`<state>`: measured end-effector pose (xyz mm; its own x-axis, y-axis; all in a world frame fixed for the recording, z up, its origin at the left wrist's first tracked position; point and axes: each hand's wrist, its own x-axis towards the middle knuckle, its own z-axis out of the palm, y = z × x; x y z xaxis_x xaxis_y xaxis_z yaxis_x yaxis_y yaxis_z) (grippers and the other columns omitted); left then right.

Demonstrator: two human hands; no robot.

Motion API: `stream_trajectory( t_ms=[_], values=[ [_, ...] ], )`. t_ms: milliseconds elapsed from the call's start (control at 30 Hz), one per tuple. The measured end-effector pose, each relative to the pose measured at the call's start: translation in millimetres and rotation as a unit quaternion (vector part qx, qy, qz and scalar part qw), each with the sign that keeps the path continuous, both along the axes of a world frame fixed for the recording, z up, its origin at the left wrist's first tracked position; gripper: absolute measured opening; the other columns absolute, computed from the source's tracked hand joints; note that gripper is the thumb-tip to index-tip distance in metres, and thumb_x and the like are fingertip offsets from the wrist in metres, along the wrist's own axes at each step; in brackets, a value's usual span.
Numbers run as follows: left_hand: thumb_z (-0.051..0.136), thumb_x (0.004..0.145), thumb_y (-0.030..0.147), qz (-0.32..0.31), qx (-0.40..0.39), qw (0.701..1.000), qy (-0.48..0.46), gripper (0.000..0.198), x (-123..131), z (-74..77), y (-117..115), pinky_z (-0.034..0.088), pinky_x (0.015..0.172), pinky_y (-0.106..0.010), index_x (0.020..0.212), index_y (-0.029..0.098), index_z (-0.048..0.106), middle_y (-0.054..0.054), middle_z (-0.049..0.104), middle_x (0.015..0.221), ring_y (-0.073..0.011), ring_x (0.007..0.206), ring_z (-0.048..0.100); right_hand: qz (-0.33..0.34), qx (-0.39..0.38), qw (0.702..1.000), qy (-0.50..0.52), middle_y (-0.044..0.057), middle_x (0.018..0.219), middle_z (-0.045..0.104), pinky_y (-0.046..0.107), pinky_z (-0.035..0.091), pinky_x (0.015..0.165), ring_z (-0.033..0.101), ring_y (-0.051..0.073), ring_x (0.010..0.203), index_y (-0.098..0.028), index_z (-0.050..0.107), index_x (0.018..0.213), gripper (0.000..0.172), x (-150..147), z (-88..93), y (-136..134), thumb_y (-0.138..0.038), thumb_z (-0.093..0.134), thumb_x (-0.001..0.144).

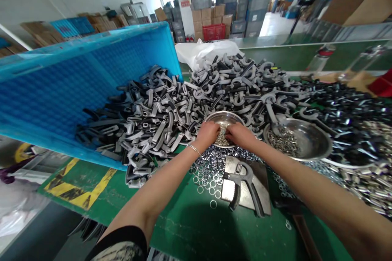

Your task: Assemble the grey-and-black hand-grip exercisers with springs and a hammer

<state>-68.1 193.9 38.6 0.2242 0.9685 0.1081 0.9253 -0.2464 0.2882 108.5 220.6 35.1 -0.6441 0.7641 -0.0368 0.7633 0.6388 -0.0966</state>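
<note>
Green table (186,230), bearing: one steel bowl (225,113) of small brass-coloured parts (223,135), set well in from the near edge; left hand (209,132) and right hand (239,134) both dip into it, fingers bunched, and whether either grips a piece cannot be told. One metal plate (228,191) lies between bowl and near edge, carrying one hand grip (239,178). Loose rings (213,207), left of plate. One blue crate (73,81), on its side toward the left edge, spilling grey-and-black handles (162,118).
</note>
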Motion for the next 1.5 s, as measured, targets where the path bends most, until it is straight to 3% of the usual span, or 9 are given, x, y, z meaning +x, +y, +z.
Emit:
stream_trajectory(
  t_ms=[100, 233, 333, 433, 700, 1033, 1233, 1367, 1500],
  values=[
    [0.057, 0.092, 0.019, 0.021, 0.007, 0.998, -0.06, 0.017, 1, 3.5, -22, 0.05, 0.086, -0.028, 0.101, 0.015, 0.071, -0.008, 0.073, 0.099, -0.0177, 0.093, 0.067, -0.033, -0.004, 0.999, 0.003, 0.01, 0.104, 0.071, 0.039, 0.049, 0.089, 0.063, 0.023, 0.101, -0.013, 0.068, 0.104, 0.02, 0, -2.3, -3, -0.028, 0.058, 0.096],
    [0.056, 0.095, 0.027, 0.04, 0.012, 0.965, -0.258, 0.018, 5, 7.3, -90, 0.052, 0.082, -0.026, 0.101, 0.018, 0.07, -0.003, 0.074, 0.098, -0.0146, 0.088, 0.067, -0.032, -0.027, 0.999, 0.007, 0.007, 0.116, 0.066, 0.044, 0.053, 0.09, 0.065, 0.021, 0.102, -0.016, 0.064, 0.115, 0.027, -2, -5.6, -3, -0.035, 0.06, 0.096],
    [0.064, 0.089, 0.024, 0.037, -0.042, 0.934, -0.353, 0.01, 14, 4.9, -141, 0.051, 0.082, -0.026, 0.092, 0.021, 0.073, 0.0, 0.074, 0.092, -0.015, 0.086, 0.067, -0.013, -0.042, 0.999, 0.008, 0.008, 0.122, 0.064, 0.044, 0.054, 0.089, 0.064, 0.022, 0.104, -0.018, 0.063, 0.119, 0.029, -4, -5.4, -1, -0.035, 0.061, 0.096],
    [0.066, 0.087, 0.022, 0.059, -0.1, 0.92, -0.375, 0.007, 28, 0.9, -163, 0.051, 0.074, -0.025, 0.09, 0.02, 0.072, 0.001, 0.074, 0.086, -0.0147, 0.079, 0.066, -0.01, -0.044, 0.999, 0.012, 0.009, 0.125, 0.063, 0.044, 0.055, 0.089, 0.064, 0.022, 0.104, -0.019, 0.061, 0.122, 0.031, -6, -3.1, -2, -0.035, 0.061, 0.096],
    [0.059, 0.095, 0.03, -0.049, 0.003, 0.993, -0.112, 0.016, 72, -14.3, -159, 0.041, 0.093, -0.039, 0.09, 0.018, 0.069, -0.005, 0.067, 0.096, -0.0221, 0.097, 0.058, -0.017, -0.038, 0.998, 0.051, 0.009, 0.124, 0.063, 0.044, 0.055, 0.087, 0.064, 0.022, 0.104, -0.018, 0.06, 0.123, 0.033, -2, -0.4, -16, -0.035, 0.061, 0.096],
    [0.048, 0.1, 0.033, -0.065, 0.063, 0.994, -0.062, 0.025, 69, -32.3, -160, 0.04, 0.089, -0.04, 0.092, 0.018, 0.065, -0.006, 0.064, 0.093, -0.0221, 0.092, 0.055, -0.039, -0.078, 0.989, 0.118, 0.008, 0.122, 0.063, 0.044, 0.055, 0.088, 0.064, 0.022, 0.103, -0.018, 0.061, 0.121, 0.031, -4, -8.7, -16, -0.036, 0.061, 0.095],
    [0.042, 0.101, 0.022, -0.18, 0.082, 0.98, 0.035, 0.026, 59, -34.0, -164, 0.041, 0.091, -0.04, 0.117, 0.018, 0.062, -0.009, 0.066, 0.11, -0.0235, 0.1, 0.056, -0.063, -0.089, 0.962, 0.249, 0.005, 0.095, 0.071, 0.031, 0.05, 0.083, 0.065, 0.018, 0.091, -0.016, 0.065, 0.092, 0.011, -1, 8.1, -16, -0.023, 0.058, 0.093],
    [0.038, 0.101, 0.018, -0.203, 0.097, 0.972, 0.072, 0.038, 53, -37.3, -177, 0.038, 0.102, -0.042, 0.137, 0.014, 0.05, -0.012, 0.06, 0.132, -0.0251, 0.113, 0.053, -0.078, -0.105, 0.939, 0.317, 0.004, 0.089, 0.071, 0.027, 0.05, 0.07, 0.065, 0.015, 0.075, -0.017, 0.062, 0.099, 0.019, 32, 20.9, -52, -0.032, 0.051, 0.097],
    [0.041, 0.099, 0.016, -0.179, 0.078, 0.979, 0.051, 0.044, 55, -41.8, -185, 0.036, 0.107, -0.044, 0.142, 0.015, 0.046, -0.012, 0.057, 0.138, -0.0263, 0.121, 0.049, -0.069, -0.101, 0.932, 0.342, 0.004, 0.086, 0.07, 0.033, 0.051, 0.077, 0.065, 0.02, 0.081, -0.021, 0.064, 0.088, 0.014, 78, -0.1, -119, -0.03, 0.056, 0.095]
  ],
)
